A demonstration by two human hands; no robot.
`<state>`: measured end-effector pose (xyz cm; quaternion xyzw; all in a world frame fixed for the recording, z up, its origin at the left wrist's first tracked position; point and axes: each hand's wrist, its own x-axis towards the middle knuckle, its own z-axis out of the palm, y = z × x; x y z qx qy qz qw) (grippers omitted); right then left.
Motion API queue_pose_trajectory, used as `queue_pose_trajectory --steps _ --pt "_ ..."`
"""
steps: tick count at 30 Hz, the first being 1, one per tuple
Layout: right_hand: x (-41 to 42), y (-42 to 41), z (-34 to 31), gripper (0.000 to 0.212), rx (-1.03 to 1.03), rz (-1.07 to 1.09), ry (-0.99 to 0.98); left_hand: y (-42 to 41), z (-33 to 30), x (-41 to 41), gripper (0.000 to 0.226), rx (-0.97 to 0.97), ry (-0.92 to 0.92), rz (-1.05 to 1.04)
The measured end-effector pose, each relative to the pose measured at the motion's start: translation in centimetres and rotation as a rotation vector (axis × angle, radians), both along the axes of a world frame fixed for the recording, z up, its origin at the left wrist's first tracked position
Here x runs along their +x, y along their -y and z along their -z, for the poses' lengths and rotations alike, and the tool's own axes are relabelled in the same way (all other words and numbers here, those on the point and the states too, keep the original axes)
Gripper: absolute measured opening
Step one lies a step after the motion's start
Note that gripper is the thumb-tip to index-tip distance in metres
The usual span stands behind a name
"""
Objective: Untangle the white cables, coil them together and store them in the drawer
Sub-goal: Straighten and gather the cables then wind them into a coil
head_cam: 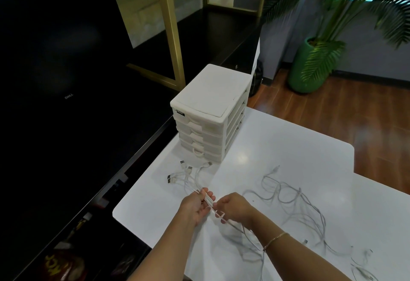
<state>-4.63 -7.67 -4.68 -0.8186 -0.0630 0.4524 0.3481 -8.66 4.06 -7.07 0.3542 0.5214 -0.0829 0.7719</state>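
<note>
Cables [288, 194] lie spread in loose loops on the white table [277, 147], with their plug ends near the drawers [208, 125]. All the drawers look closed. The left hand [197, 203] curls round a bunch of cables side by side. The right hand [235, 208] pinches the same bunch, though I cannot see its fingertips well. A hard pull could tighten the loops into knots or drag the far ends off the table.
</note>
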Motion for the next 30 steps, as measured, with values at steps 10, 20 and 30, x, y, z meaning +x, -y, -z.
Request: queue_pose_trajectory --steps 10,20,30 --pt "0.3 -0.7 0.6 0.015 -0.120 -0.162 0.215 0.1 0.4 0.0 0.019 0.000 -0.011 0.075" --pt "0.9 -0.6 -0.5 0.026 -0.179 -0.370 0.246 0.3 0.1 -0.2 0.030 -0.017 0.002 0.026" --pt "0.1 0.1 0.1 0.021 -0.177 -0.433 0.219 0.6 -0.2 -0.2 0.032 -0.014 0.018 -0.050"
